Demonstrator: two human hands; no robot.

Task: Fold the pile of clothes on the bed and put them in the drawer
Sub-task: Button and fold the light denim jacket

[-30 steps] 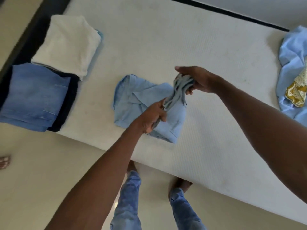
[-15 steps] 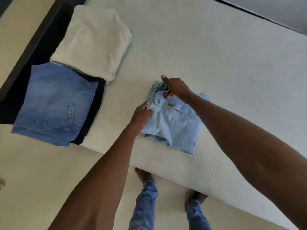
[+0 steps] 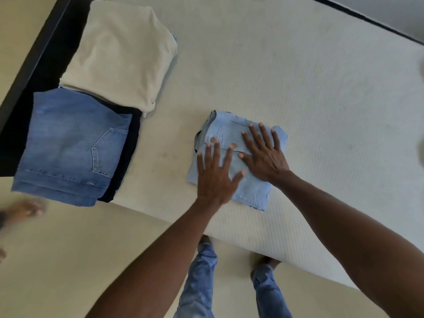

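Near the mattress's [image 3: 298, 92] front edge, the left hand [image 3: 214, 177] and right hand [image 3: 263, 157] lie spread flat on the folded light-blue garment [image 3: 252, 193], apparently pressing its layers flat so the fold holds, well apart from the folded jeans [image 3: 66, 145].

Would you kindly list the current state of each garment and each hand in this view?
Light blue garment: folded, flat on the mattress, under both hands.
Left hand: open, fingers spread, pressing the garment.
Right hand: open, fingers spread, pressing the garment.
Cream garment: folded, at the mattress edge.
Blue jeans: folded, lying on a dark folded garment.
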